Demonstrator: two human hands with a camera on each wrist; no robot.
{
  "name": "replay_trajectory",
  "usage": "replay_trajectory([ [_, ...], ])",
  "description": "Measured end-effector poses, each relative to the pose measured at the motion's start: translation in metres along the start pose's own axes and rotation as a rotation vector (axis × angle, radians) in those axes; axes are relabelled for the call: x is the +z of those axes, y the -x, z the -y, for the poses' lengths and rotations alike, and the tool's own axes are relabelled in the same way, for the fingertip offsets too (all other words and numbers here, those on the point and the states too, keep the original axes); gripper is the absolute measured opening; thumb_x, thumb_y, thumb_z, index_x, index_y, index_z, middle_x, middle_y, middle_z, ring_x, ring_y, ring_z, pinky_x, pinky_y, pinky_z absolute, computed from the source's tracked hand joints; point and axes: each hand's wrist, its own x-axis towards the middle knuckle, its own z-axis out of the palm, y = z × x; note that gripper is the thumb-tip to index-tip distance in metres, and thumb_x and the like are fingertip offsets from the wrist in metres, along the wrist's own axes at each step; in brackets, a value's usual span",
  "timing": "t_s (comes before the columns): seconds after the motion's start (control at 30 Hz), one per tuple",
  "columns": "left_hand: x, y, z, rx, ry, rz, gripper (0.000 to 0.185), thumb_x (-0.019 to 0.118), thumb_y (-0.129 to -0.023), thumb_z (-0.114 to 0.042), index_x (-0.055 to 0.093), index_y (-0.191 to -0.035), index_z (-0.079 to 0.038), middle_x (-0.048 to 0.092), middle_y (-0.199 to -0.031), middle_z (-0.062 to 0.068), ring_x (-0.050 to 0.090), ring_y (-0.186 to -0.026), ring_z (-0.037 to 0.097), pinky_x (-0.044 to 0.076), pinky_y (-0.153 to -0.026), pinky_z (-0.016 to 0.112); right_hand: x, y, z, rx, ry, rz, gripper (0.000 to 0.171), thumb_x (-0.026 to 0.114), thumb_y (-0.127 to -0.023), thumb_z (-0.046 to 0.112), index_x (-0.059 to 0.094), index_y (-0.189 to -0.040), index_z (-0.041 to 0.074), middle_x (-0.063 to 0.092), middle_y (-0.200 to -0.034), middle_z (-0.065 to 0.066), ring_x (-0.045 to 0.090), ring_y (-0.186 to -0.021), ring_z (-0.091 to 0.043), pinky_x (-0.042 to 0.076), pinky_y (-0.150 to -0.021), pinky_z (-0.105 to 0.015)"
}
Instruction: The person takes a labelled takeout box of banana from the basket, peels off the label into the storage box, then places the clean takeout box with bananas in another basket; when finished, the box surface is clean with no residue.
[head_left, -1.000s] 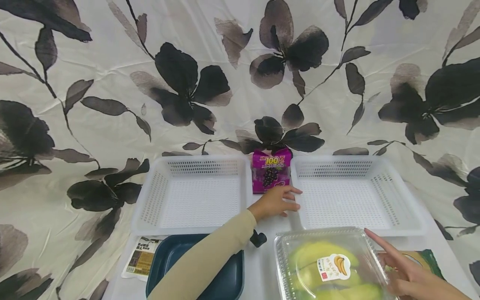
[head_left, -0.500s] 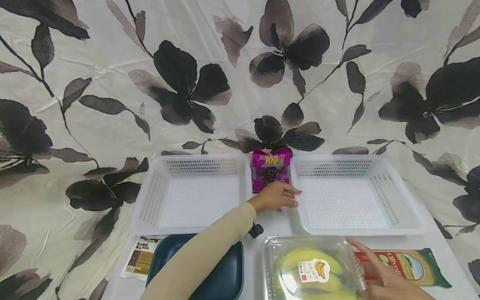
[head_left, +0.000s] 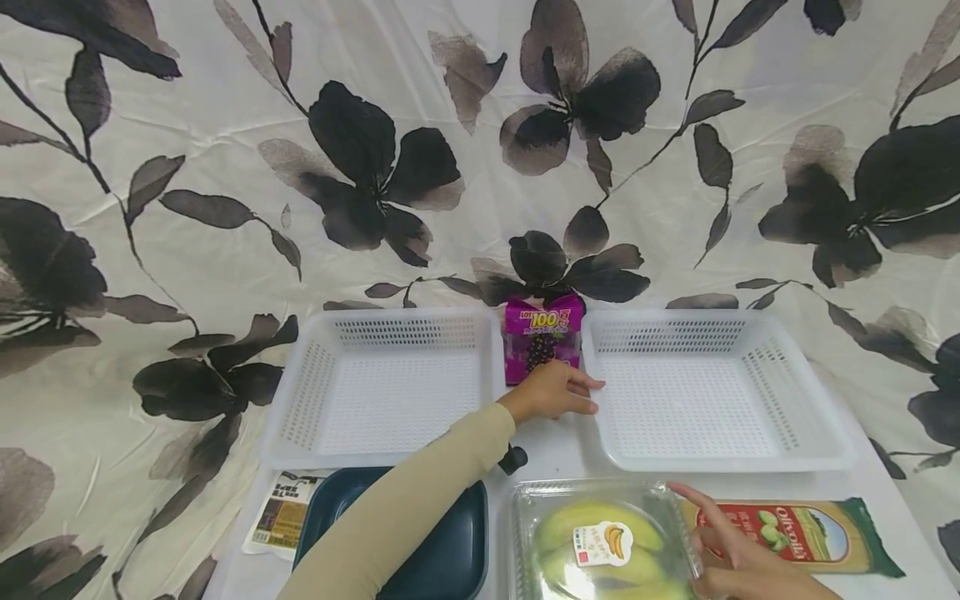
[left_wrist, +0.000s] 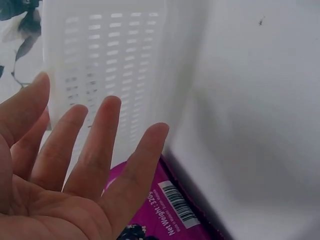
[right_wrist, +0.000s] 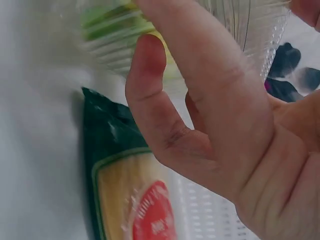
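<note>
In the head view, my left hand (head_left: 551, 390) reaches over the table with its fingers spread. Its fingertips are at the left wall of the right white basket (head_left: 720, 400). Just behind that hand, a purple bag (head_left: 542, 329) with a dark-fruit picture stands between the baskets. At the front, my right hand (head_left: 738, 554) grips the right side of a clear plastic box of bananas (head_left: 600, 542), its index finger along the far corner. In the right wrist view, its bent fingers (right_wrist: 145, 75) lie against the box; their far side is hidden.
A second white basket (head_left: 401, 408) stands at the left. Below it is a dark blue tray (head_left: 468, 542), partly covered by the left sleeve. A white-and-brown packet (head_left: 281, 517) lies beside the tray. A red-and-green pasta packet (head_left: 817, 533) lies right of the box. Floral fabric (head_left: 420, 50) hangs behind.
The right hand and the banana box have moved left and lower, uncovering the pasta packet. The left hand has shifted only slightly.
</note>
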Motion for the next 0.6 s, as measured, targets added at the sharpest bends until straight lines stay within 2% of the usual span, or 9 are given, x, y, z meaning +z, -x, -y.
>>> replay_trajectory([
  [0.07,0.001,0.0,0.0,0.007,-0.008,-0.006,0.042,0.082,-0.087,-0.024,0.073,-0.128,-0.024,0.076,-0.122,0.0,0.072,-0.105,0.011,0.061,-0.073,0.032,0.002,-0.006,-0.001,0.007,0.08,-0.047,0.101,0.062,-0.09,0.007,-0.003,-0.16,0.042,0.047,-0.111,-0.01,0.06,-0.085,-0.018,0.056,-0.067,-0.028],
  [0.13,0.001,0.0,-0.001,0.016,-0.021,-0.011,0.043,0.082,-0.087,-0.024,0.073,-0.129,-0.022,0.076,-0.12,0.0,0.072,-0.104,0.011,0.06,-0.072,0.029,0.005,-0.012,-0.001,0.016,0.113,-0.072,0.102,0.064,-0.09,0.009,-0.004,-0.16,0.041,0.046,-0.106,-0.009,0.057,-0.079,-0.016,0.053,-0.062,-0.025],
  [0.3,0.002,0.0,-0.002,0.03,-0.048,-0.021,0.042,0.082,-0.087,-0.023,0.073,-0.128,-0.02,0.077,-0.117,0.002,0.072,-0.1,0.01,0.06,-0.074,0.025,0.009,-0.02,-0.003,0.036,-0.001,-0.038,0.101,0.06,-0.094,0.007,-0.011,-0.158,0.04,0.045,-0.115,-0.014,0.067,-0.087,-0.025,0.06,-0.076,-0.035],
  [0.43,0.003,0.0,-0.002,0.046,-0.062,-0.025,0.041,0.082,-0.087,-0.022,0.073,-0.127,-0.02,0.078,-0.115,0.003,0.072,-0.099,0.01,0.059,-0.077,0.024,0.009,-0.023,-0.004,0.041,-0.026,-0.035,0.103,0.061,-0.093,0.005,-0.01,-0.157,0.043,0.047,-0.119,-0.017,0.069,-0.084,-0.025,0.061,-0.075,-0.035],
  [0.5,0.003,0.0,-0.002,0.056,-0.067,-0.027,0.041,0.083,-0.087,-0.022,0.073,-0.127,-0.019,0.078,-0.114,0.003,0.072,-0.099,0.009,0.059,-0.078,0.023,0.008,-0.023,-0.005,0.033,-0.036,-0.029,0.103,0.06,-0.093,0.004,-0.01,-0.158,0.043,0.048,-0.121,-0.018,0.07,-0.089,-0.028,0.061,-0.079,-0.039],
  [0.6,0.001,0.0,-0.003,0.067,-0.082,-0.027,0.042,0.083,-0.087,-0.022,0.073,-0.127,-0.019,0.078,-0.114,0.003,0.072,-0.1,0.008,0.058,-0.08,0.02,0.007,-0.023,-0.005,0.022,-0.078,0.003,0.102,0.06,-0.096,0.004,-0.012,-0.157,0.043,0.046,-0.126,-0.022,0.07,-0.104,-0.036,0.061,-0.089,-0.05],
])
